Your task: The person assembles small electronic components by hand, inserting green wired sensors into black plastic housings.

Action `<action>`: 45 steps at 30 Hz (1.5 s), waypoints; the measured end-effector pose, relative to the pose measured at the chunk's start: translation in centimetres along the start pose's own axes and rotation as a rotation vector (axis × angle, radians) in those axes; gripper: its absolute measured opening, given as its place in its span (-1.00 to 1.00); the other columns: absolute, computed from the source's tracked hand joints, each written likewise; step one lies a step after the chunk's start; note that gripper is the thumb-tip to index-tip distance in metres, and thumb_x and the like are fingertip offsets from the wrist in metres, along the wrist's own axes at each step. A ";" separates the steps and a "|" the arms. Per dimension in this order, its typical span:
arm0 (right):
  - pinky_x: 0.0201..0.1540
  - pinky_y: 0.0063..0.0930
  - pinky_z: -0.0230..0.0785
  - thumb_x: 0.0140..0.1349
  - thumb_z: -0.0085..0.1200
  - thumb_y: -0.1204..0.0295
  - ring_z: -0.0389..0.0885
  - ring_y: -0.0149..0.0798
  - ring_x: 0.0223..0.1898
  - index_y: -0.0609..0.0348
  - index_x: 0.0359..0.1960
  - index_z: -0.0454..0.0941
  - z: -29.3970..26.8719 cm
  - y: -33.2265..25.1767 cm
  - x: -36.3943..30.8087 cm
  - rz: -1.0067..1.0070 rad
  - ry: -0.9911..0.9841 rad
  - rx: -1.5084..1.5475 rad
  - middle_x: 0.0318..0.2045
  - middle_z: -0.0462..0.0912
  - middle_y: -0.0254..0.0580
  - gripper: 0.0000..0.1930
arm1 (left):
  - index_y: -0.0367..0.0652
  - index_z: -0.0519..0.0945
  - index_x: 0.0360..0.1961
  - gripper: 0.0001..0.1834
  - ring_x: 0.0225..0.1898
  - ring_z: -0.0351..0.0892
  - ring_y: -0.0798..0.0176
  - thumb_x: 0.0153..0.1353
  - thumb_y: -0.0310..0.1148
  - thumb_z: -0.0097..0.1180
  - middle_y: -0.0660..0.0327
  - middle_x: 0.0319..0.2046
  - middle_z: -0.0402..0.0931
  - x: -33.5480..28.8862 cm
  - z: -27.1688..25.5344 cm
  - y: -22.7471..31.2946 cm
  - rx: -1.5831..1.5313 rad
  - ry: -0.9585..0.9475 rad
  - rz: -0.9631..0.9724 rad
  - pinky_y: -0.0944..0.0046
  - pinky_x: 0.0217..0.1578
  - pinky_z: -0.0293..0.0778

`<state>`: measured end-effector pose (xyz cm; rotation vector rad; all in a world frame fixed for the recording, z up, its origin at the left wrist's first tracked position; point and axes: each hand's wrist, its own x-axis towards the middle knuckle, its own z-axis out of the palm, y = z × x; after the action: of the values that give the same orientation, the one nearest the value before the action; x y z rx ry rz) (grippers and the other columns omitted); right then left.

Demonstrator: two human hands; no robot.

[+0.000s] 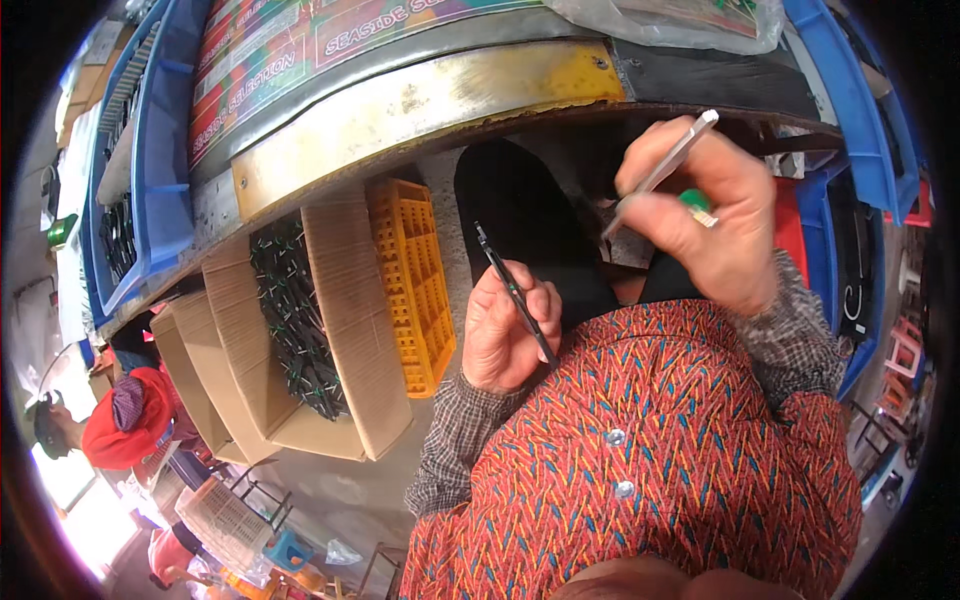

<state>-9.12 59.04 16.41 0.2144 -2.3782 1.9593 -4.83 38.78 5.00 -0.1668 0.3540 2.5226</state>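
Rod of slim, dark, pen-like form (pixel 516 294) slanted above a black-clad lap (pixel 515 205), pinched between thumb and fingers of the left hand (pixel 505 330). The right hand (pixel 715 205) clasped a slender silvery stick (pixel 677 155); a small green piece (pixel 697 203) showed beside its palm. Light, steady pinching probably suited both. Leftward stood a brown cardboard box (pixel 358 325). Red, multicoloured printed sheets (pixel 300 62) bore pale, readable lettering.

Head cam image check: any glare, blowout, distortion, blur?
Head view: glare on the yellow metal strip, which the fisheye bows; head view: bright patch at lower left blown out white, corners black; head view: left hand and dark rod readable, right hand and pale rod too, though slight motion blur there is hard to rule out.
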 end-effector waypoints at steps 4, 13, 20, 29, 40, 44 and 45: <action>-0.40 -0.62 0.32 0.11 0.17 0.56 0.49 -0.49 -0.43 0.31 -0.36 0.53 3.0 0.5 -0.5 0.033 -0.121 0.156 -0.40 0.55 -0.27 -0.90 | -0.18 0.39 -0.17 -0.68 -0.43 0.42 0.25 0.21 -0.23 0.18 0.16 -0.47 0.45 -0.1 -0.2 -0.3 0.030 0.012 0.023 0.40 -0.53 0.42; -0.45 -0.61 0.35 0.14 0.18 0.57 0.55 -0.46 -0.46 0.31 -0.33 0.53 5.1 2.1 -0.2 -0.108 -0.141 0.066 -0.40 0.60 -0.21 -0.89 | -0.19 0.41 -0.17 -0.70 -0.42 0.46 0.25 0.23 -0.23 0.16 0.16 -0.45 0.47 -0.4 -0.9 0.4 0.024 -0.004 0.007 0.38 -0.51 0.43; -0.46 -0.62 0.45 0.18 0.10 0.62 0.63 -0.42 -0.46 0.38 -0.32 0.50 5.7 2.1 -0.4 -0.044 -0.187 0.129 -0.39 0.58 -0.16 -0.93 | -0.18 0.43 -0.15 -0.71 -0.42 0.48 0.24 0.24 -0.24 0.14 0.15 -0.44 0.50 -0.5 -1.0 0.5 0.005 0.035 0.012 0.37 -0.51 0.43; -0.48 -0.63 0.45 0.20 0.07 0.65 0.62 -0.42 -0.49 0.39 -0.31 0.48 5.6 2.2 -0.2 -0.063 -0.189 0.105 -0.39 0.57 -0.16 -0.94 | -0.14 0.45 -0.08 -0.71 -0.41 0.50 0.22 0.25 -0.25 0.13 0.14 -0.43 0.51 -0.6 -1.2 0.5 0.031 0.030 0.004 0.35 -0.49 0.46; -0.36 -0.61 0.41 0.20 0.09 0.56 0.55 -0.49 -0.44 0.31 -0.36 0.52 5.5 2.4 0.2 0.203 -0.212 0.147 -0.46 0.56 -0.28 -0.94 | -0.20 0.49 -0.11 -0.73 -0.44 0.49 0.21 0.25 -0.28 0.13 0.13 -0.44 0.52 -0.7 -2.0 -0.1 0.108 0.006 0.057 0.33 -0.48 0.46; -0.35 -0.61 0.41 0.21 0.09 0.55 0.54 -0.52 -0.41 0.30 -0.36 0.51 5.5 3.3 0.7 0.311 -0.226 0.269 -0.46 0.55 -0.34 -0.94 | -0.25 0.49 -0.12 -0.71 -0.46 0.48 0.21 0.24 -0.28 0.15 0.12 -0.45 0.52 -0.6 -2.8 0.0 0.108 -0.036 0.053 0.33 -0.51 0.44; -0.34 -0.61 0.42 0.21 0.09 0.55 0.55 -0.52 -0.41 0.31 -0.35 0.50 5.5 3.4 0.6 0.268 -0.234 0.241 -0.46 0.54 -0.34 -0.93 | -0.25 0.49 -0.12 -0.71 -0.46 0.47 0.21 0.24 -0.28 0.15 0.12 -0.45 0.52 -0.7 -2.9 0.0 0.108 -0.051 0.041 0.33 -0.51 0.44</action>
<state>-9.98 54.23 12.09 0.1474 -2.4090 2.4728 -4.16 37.57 2.31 -0.0531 0.4763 2.5352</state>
